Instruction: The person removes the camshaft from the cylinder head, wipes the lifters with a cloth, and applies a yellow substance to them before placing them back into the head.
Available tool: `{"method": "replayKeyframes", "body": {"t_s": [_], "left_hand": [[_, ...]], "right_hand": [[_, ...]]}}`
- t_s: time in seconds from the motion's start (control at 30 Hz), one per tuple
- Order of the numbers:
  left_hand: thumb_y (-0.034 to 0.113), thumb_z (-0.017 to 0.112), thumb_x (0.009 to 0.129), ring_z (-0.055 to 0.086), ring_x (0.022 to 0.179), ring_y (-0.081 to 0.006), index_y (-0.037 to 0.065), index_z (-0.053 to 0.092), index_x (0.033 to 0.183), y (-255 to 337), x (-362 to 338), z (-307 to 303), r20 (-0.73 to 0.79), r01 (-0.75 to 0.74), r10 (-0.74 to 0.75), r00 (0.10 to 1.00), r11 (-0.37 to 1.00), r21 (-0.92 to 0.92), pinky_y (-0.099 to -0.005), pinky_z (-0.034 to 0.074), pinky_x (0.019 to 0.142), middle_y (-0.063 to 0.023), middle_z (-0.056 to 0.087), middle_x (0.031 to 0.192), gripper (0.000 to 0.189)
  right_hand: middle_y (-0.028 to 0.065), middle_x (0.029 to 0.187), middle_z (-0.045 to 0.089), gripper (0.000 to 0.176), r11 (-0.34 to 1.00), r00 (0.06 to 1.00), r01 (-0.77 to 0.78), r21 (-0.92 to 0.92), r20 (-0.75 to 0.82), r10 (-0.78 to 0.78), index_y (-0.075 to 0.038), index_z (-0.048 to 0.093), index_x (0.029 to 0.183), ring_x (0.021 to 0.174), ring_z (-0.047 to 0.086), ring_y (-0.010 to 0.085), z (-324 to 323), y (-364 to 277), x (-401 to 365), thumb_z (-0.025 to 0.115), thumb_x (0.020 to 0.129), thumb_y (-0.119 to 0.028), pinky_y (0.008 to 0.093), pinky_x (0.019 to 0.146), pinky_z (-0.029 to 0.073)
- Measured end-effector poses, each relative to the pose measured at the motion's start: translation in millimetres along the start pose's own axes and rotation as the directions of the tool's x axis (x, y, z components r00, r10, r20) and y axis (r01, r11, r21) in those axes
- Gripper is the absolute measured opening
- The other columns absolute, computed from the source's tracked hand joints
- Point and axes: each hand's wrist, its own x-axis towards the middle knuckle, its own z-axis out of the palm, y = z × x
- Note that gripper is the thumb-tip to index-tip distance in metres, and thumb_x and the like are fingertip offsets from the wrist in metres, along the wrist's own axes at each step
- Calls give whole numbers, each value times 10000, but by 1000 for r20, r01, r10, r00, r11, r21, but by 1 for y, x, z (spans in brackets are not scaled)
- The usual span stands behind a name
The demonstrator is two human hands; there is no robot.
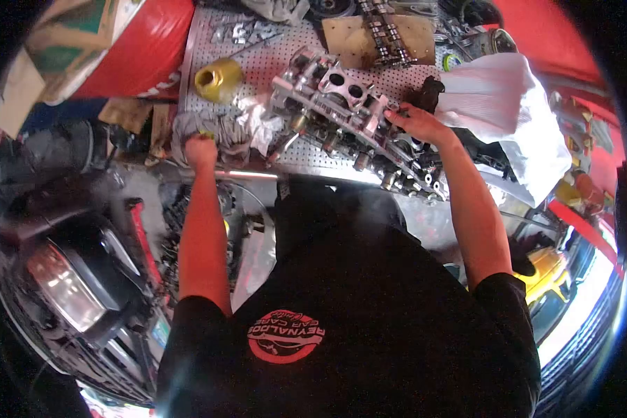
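Note:
An engine cylinder head (334, 111) lies at a slant across the perforated metal bench top (272, 52), with its two round ports facing up. My right hand (421, 125) is at its right end, the fingers and thumb gripping the metal. Off to the left, my left hand (200, 150) is closed in a fist over a crumpled grey rag (223, 132). A small yellow-green bit shows at the top of the fist; what it belongs to is hidden. A yellow funnel-like container (218, 80) lies on its side between the rag and the head.
Behind the head, camshafts (384, 31) rest on a stained piece of cardboard (345, 42). A white plastic bag (515, 118) covers dark parts at the right. A vehicle's headlight (66, 285) is at lower left, and something yellow (547, 275) stands at lower right.

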Motion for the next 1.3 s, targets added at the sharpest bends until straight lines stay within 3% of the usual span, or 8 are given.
{"method": "replayKeyframes", "body": {"t_s": [0.1, 0.2, 0.33, 0.5, 0.73, 1.07, 1.27, 1.3], "left_hand": [[254, 628, 794, 644, 880, -447, 25, 655, 998, 19, -15, -8, -26, 80, -76, 997, 976, 201, -509, 511, 786, -214, 683, 911, 308], [300, 628, 809, 638, 888, -455, 38, 625, 1092, 40, -43, -25, -117, 168, -164, 979, 985, 25, -518, 505, 797, -228, 673, 965, 386], [337, 611, 826, 638, 893, -450, 22, 668, 995, 14, -61, -9, -233, 61, -82, 969, 993, -97, -512, 509, 779, -235, 673, 960, 362], [339, 630, 804, 655, 902, -412, 27, 707, 894, -5, -67, -2, -172, 261, -275, 946, 960, -102, -497, 524, 775, -217, 687, 915, 334], [419, 680, 760, 659, 951, -392, 26, 676, 946, -26, -97, 17, -168, 305, -293, 941, 951, 56, -469, 541, 783, -204, 682, 986, 435], [443, 666, 774, 651, 974, -363, 55, 692, 1009, -51, -127, 27, -177, 143, -205, 963, 939, -312, -457, 519, 808, -208, 677, 1000, 455], [278, 578, 857, 659, 829, -406, 70, 602, 1136, 60, -255, 12, -260, 63, -248, 933, 826, -560, -486, 524, 772, -210, 680, 849, 348], [229, 530, 870, 660, 745, -403, 66, 601, 1092, 77, -272, 34, -89, 148, -219, 972, 857, -494, -498, 534, 688, -192, 674, 786, 284]], "right_hand": [[227, 1402, 441, 911, 995, 992, 48, 89, 108, -58, -44, 415, 1388, 1326, 398, 347, -2, 0, 5, 439, 818, -754, 377, 1103, 296], [205, 1415, 433, 878, 997, 995, 67, 44, 69, -70, -29, 426, 1374, 1344, 372, 327, -9, -21, -17, 425, 846, -731, 374, 1116, 270], [183, 1426, 426, 814, 992, 988, 122, 43, 94, -126, -31, 418, 1391, 1338, 373, 301, -2, -4, 4, 406, 895, -676, 367, 1117, 262], [154, 1466, 374, 824, 955, 954, 277, 104, 93, -286, -2, 347, 1427, 1352, 340, 261, 4, -5, -1, 351, 927, -656, 357, 1122, 236], [157, 1332, 524, 842, 972, 957, 202, 117, 186, -221, -8, 460, 1362, 1240, 460, 278, 5, 5, 15, 354, 898, -702, 366, 1056, 314], [109, 1346, 522, 834, 991, 966, -115, 75, 240, 94, -130, 417, 1401, 1211, 500, 262, -6, -2, 8, 384, 849, -755, 500, 1023, 324], [118, 1442, 436, 1014, 973, 895, -226, 37, 403, 192, -174, 302, 1476, 1357, 348, 317, -14, -8, 6, 359, 741, -870, 595, 1076, 194], [125, 1461, 402, 1039, 968, 867, -243, 66, 462, 186, -179, 272, 1486, 1368, 326, 327, -14, -7, 9, 384, 722, -875, 605, 1083, 170]]}}
